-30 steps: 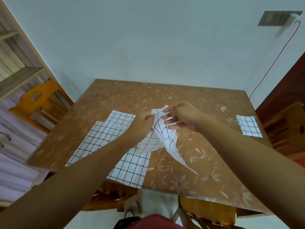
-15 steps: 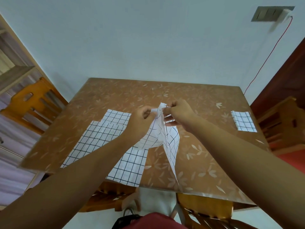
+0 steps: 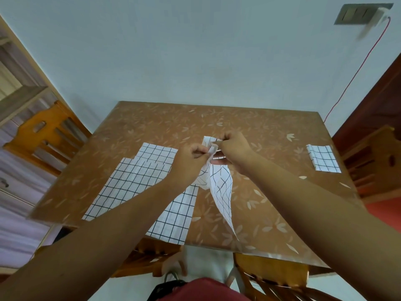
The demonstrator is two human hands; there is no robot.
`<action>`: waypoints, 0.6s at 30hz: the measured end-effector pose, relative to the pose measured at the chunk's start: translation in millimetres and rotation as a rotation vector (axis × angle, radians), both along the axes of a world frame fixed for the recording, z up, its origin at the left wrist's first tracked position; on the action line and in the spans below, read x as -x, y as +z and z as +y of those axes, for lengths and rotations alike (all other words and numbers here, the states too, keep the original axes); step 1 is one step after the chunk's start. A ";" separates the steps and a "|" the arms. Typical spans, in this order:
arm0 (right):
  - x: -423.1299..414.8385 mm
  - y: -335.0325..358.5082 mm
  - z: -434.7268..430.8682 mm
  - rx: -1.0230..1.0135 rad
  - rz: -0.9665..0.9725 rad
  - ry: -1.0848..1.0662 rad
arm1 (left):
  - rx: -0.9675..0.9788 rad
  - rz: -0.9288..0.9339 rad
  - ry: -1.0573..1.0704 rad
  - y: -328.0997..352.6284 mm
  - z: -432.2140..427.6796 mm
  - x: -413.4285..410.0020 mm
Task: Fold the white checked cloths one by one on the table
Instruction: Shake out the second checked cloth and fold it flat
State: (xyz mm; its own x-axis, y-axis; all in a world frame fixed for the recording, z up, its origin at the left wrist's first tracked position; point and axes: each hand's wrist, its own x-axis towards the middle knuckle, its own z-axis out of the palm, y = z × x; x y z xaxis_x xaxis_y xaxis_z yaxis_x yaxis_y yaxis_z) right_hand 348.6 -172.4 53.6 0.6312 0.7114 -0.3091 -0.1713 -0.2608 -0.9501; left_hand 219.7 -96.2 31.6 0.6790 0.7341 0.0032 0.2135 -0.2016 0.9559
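Observation:
Both my hands hold one white checked cloth [image 3: 220,187] lifted above the middle of the brown flower-patterned table [image 3: 249,124]. My left hand [image 3: 191,161] pinches its top edge. My right hand [image 3: 233,151] grips the same edge just to the right, almost touching the left. The cloth hangs down in a narrow point toward the table's near edge. A pile of flat checked cloths [image 3: 134,183] lies on the table's left half, partly under my left forearm. A small folded checked cloth [image 3: 323,158] rests near the right edge.
Wooden chairs stand at the left [image 3: 45,135], at the right [image 3: 371,161] and under the near edge [image 3: 271,268]. A pale wall rises right behind the table, with a switch plate [image 3: 360,14] and a red wire. A shelf unit is at far left.
My hands have come closer together at the cloth's top edge and lifted it. The cloth now hangs longer and narrower toward the near edge.

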 end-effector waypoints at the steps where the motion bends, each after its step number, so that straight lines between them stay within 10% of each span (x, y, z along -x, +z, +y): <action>1: 0.2 -0.9 -0.1 -0.002 -0.007 0.003 | 0.005 -0.008 0.031 -1.4 1.5 -0.4; 18: 6.6 -8.1 6.0 -0.028 0.026 -0.061 | 0.284 -0.181 0.056 4.5 8.3 1.8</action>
State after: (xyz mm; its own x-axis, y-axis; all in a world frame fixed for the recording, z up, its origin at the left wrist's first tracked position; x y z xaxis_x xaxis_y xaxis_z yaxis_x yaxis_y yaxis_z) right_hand 342.0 -166.4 45.4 0.6658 0.6802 -0.3066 -0.2111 -0.2225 -0.9518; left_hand 217.9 -87.9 36.0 0.6445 0.7593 -0.0901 0.0387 0.0852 0.9956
